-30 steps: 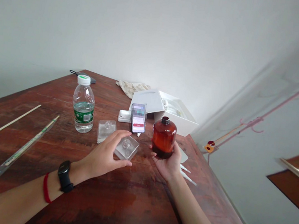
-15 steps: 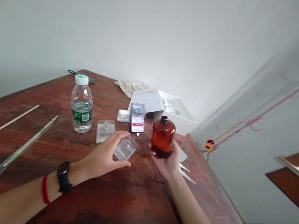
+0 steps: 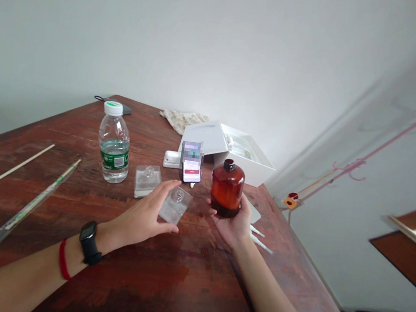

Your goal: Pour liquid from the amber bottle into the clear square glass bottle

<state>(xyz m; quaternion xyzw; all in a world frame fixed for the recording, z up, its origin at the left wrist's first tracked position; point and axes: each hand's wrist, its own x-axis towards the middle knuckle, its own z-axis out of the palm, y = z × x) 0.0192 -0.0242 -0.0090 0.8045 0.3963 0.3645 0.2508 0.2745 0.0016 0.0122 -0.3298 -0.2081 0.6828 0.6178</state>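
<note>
Amber glass bottle (image 3: pixel 226 188) — cupped in right hand (image 3: pixel 231 229), two clear square bottles (image 3: pixel 147 181), left hand (image 3: pixel 140 213) gripping one

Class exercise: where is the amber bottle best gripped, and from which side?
Grip the amber bottle around its wide, rounded body, probably from below and the side, as the right hand cradles it: the body fills the palm while the bottle stands upright. The short dark cap offers far less to hold.

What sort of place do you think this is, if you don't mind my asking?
Probably a plain room at home or a small workspace: a worn wooden table holds a plastic water bottle, a smartphone and an opened white box, and the right hand holds an amber bottle.
</note>
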